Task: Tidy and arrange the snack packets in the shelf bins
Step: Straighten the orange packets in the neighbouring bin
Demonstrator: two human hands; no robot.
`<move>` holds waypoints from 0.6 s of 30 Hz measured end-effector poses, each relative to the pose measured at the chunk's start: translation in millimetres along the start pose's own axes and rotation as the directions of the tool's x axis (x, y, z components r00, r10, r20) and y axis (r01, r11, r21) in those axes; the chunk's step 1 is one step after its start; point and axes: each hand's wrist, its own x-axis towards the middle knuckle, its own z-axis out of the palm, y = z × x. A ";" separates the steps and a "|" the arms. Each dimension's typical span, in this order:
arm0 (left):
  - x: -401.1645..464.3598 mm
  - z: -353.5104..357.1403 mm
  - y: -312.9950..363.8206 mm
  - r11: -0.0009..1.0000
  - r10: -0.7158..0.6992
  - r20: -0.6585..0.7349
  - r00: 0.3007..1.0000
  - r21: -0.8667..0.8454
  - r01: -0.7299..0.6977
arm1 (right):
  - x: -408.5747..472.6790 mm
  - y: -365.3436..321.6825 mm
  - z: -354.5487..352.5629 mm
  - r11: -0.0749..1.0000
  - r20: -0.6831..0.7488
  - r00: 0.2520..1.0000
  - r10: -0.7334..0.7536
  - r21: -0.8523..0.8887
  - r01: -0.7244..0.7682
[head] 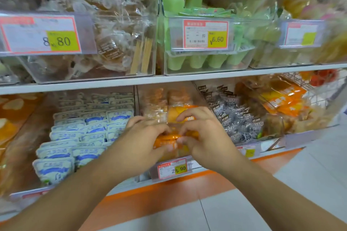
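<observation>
- Head view: both hands are working in the middle bin (pixel 189 97) of the lower shelf (pixel 225 76), at its front edge, just above the price tag (pixel 173 168).
- The left hand (pixel 144 140) is curling its fingers onto an orange packet (pixel 167 139), gripping its left end.
- The right hand (pixel 204 137) is pinching the same packet at its right end, thumb below, fingers curled over the top.
- The packet is sitting at the front of the bin, on top of other orange packets (pixel 180 111) piled behind it.
- To do this step well, I judge the hands should be keeping the packet flat and square to the bin's front edge, pressing lightly so the wrapper is not creasing.
- Counts: two hands and one packet held; the orange packets are too blurred to count.
- The white-blue packets (pixel 86 133) in the left bin are standing in rows, well over a dozen.
- The dark packets (pixel 234 116) to the right are too many and too heaped to count.
</observation>
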 end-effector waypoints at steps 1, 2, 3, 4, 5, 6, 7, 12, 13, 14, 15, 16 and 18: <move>1.4 0.1 1.7 0.999 -0.027 -0.002 1.000 -0.019 0.027 | 0.5 -0.6 -1.6 0.999 -0.029 0.999 0.026 0.026 -0.025; 1.6 -1.1 4.2 0.997 -0.067 -0.007 0.998 -0.034 0.067 | 1.0 -2.6 -4.0 0.998 -0.042 0.998 0.053 0.046 -0.051; 1.8 -2.4 6.1 0.994 -0.102 -0.017 0.995 -0.038 0.102 | 1.5 -4.0 -6.4 0.996 -0.039 0.996 0.075 0.060 -0.073; 1.0 -4.5 8.2 0.992 -0.118 -0.038 0.992 -0.038 0.116 | 1.8 -5.3 -9.7 0.993 -0.016 0.995 0.097 0.063 -0.096; -0.4 -6.6 9.9 0.991 -0.129 -0.055 0.990 -0.053 0.126 | 1.6 -6.1 -13.6 0.991 0.020 0.992 0.122 0.048 -0.122; -2.9 -8.9 11.0 0.987 -0.142 -0.079 0.987 -0.092 0.134 | 0.9 -7.3 -18.2 0.988 0.066 0.986 0.153 0.019 -0.155; -5.3 -10.8 11.3 0.977 -0.164 -0.110 0.980 -0.154 0.146 | -0.5 -7.9 -22.6 0.983 0.105 0.977 0.184 -0.021 -0.183; -16.7 -19.1 14.1 0.856 -0.312 -0.245 0.918 -0.493 0.159 | -5.3 -17.8 -41.7 0.943 0.056 0.943 0.327 0.040 -0.329; -18.8 -19.8 15.4 0.834 -0.323 -0.251 0.913 -0.532 0.149 | -5.8 -21.9 -43.2 0.922 0.081 0.928 0.365 0.109 -0.372; -21.1 -20.7 16.5 0.819 -0.330 -0.258 0.908 -0.556 0.140 | -5.9 -27.3 -44.6 0.903 0.109 0.916 0.386 0.157 -0.400; -23.4 -21.9 17.0 0.810 -0.335 -0.268 0.903 -0.572 0.131 | -6.2 -30.7 -44.9 0.895 0.124 0.913 0.390 0.180 -0.407; -25.6 -23.0 17.4 0.796 -0.344 -0.280 0.896 -0.593 0.120 | -6.5 -35.6 -46.8 0.892 0.124 0.912 0.391 0.192 -0.408; -28.7 -25.1 18.1 0.747 -0.376 -0.301 0.876 -0.658 0.095 | -6.7 -40.3 -48.4 0.890 0.096 0.913 0.396 0.206 -0.407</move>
